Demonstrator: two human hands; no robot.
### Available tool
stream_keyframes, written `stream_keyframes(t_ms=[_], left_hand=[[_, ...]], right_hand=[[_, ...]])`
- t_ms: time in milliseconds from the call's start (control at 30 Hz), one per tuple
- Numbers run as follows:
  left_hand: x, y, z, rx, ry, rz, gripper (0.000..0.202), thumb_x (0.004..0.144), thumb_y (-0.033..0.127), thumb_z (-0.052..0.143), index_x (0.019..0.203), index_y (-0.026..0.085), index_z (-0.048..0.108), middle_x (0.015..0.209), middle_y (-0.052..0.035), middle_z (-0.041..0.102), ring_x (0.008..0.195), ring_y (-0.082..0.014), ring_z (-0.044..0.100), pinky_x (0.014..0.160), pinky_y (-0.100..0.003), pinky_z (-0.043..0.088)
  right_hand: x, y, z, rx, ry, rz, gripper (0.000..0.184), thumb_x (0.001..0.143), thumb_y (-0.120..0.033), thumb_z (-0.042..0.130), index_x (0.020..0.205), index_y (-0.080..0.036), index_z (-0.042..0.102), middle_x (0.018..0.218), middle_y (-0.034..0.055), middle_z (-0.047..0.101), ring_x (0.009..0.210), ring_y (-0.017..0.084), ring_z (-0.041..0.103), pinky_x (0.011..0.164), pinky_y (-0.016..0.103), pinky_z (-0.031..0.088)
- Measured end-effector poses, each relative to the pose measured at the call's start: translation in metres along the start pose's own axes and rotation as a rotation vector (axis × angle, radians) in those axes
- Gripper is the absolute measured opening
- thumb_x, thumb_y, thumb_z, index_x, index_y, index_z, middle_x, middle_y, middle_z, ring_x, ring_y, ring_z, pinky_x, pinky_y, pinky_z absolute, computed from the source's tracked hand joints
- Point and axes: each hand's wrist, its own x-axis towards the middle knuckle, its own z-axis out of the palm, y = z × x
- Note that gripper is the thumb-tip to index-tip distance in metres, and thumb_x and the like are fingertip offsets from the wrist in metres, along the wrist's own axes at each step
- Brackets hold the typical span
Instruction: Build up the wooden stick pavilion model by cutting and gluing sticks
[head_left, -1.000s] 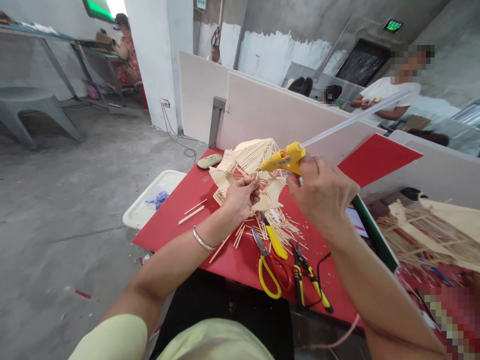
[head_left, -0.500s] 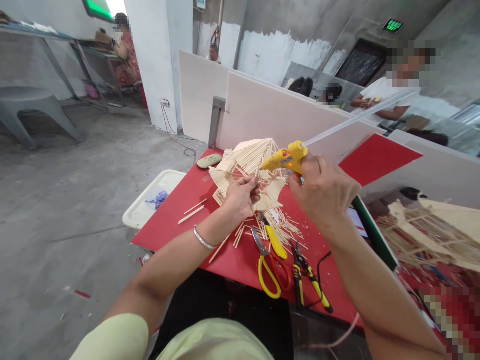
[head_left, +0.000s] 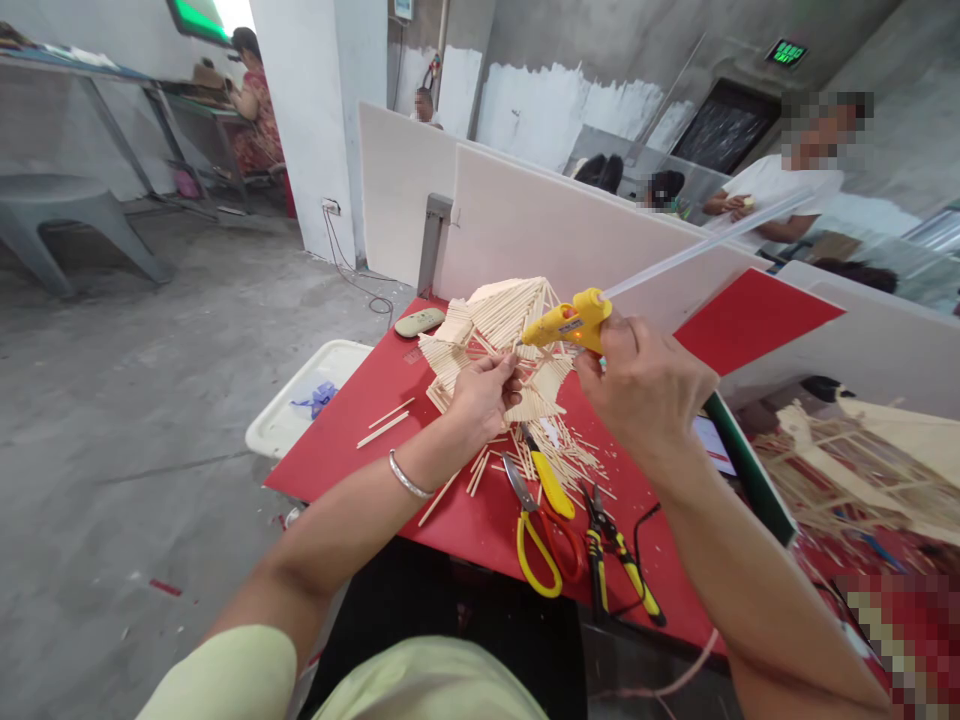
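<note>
My right hand is closed round the handle of a yellow hot glue gun, a long clear glue stick sticking out of its back. The gun's nozzle points down-left at the fingertips of my left hand. Those fingers are pinched together, apparently on a thin wooden stick whose end just shows by the nozzle. Behind and beneath the hand stands a model of pale wooden sticks with slatted, roof-like panels. My left hand partly covers it.
On the red tabletop lie loose sticks, yellow-and-red-handled scissors, a yellow-handled tool, pruner-like cutters and a beige remote-like object. White boards rise behind. Another stick model stands right. Other people sit or stand beyond.
The glue gun and my right hand have shifted very slightly left and down, the nozzle staying by my left fingertips. My left hand has hardly moved.
</note>
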Motion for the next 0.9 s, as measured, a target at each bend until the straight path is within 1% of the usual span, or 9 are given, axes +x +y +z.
stream_keyframes(t_ms=[267, 467, 600, 767, 900], left_hand=[[-0.0006, 0.0016, 0.0015, -0.002, 0.013, 0.005, 0.018, 0.088, 0.015, 0.066, 0.073, 0.013, 0.057, 0.058, 0.0017, 0.056, 0.045, -0.0055, 0.047, 0.045, -0.018, 0.035], [-0.0009, 0.0015, 0.0015, -0.008, 0.01, 0.007, 0.016, 0.087, 0.017, 0.068, 0.074, 0.012, 0.059, 0.059, 0.0016, 0.057, 0.046, -0.005, 0.048, 0.045, -0.017, 0.036], [0.0011, 0.0003, 0.0006, -0.025, 0.012, 0.017, 0.016, 0.088, 0.018, 0.067, 0.075, 0.012, 0.06, 0.06, 0.0015, 0.057, 0.045, -0.0048, 0.048, 0.044, -0.017, 0.035], [0.0026, -0.0006, 0.0, -0.022, 0.013, 0.017, 0.017, 0.085, 0.02, 0.071, 0.074, 0.013, 0.06, 0.062, 0.0013, 0.058, 0.046, -0.0051, 0.048, 0.044, -0.018, 0.036], [0.0022, -0.0005, 0.0002, -0.006, 0.012, 0.016, 0.019, 0.085, 0.022, 0.072, 0.073, 0.013, 0.059, 0.06, 0.0017, 0.057, 0.045, -0.0053, 0.048, 0.044, -0.019, 0.036]], right_hand=[[-0.0006, 0.0013, 0.0019, 0.032, 0.011, -0.006, 0.034, 0.09, -0.027, 0.046, 0.119, -0.014, 0.057, 0.089, 0.0076, 0.064, 0.072, 0.017, 0.049, 0.058, 0.032, 0.022], [-0.0008, 0.0002, 0.0003, 0.006, 0.007, -0.009, 0.036, 0.087, -0.026, 0.049, 0.121, -0.015, 0.057, 0.088, 0.0074, 0.063, 0.072, 0.017, 0.05, 0.058, 0.033, 0.022], [-0.001, -0.0006, -0.001, 0.02, 0.011, -0.014, 0.034, 0.088, -0.025, 0.047, 0.118, -0.015, 0.059, 0.087, 0.007, 0.063, 0.071, 0.017, 0.049, 0.058, 0.032, 0.023], [-0.0024, -0.0004, -0.0005, 0.028, -0.002, -0.013, 0.034, 0.085, -0.024, 0.048, 0.116, -0.015, 0.06, 0.085, 0.0071, 0.063, 0.07, 0.016, 0.049, 0.057, 0.032, 0.023], [-0.0028, -0.0002, 0.0, 0.006, 0.013, -0.016, 0.033, 0.088, -0.025, 0.047, 0.117, -0.015, 0.059, 0.085, 0.0069, 0.063, 0.07, 0.016, 0.049, 0.057, 0.032, 0.023]])
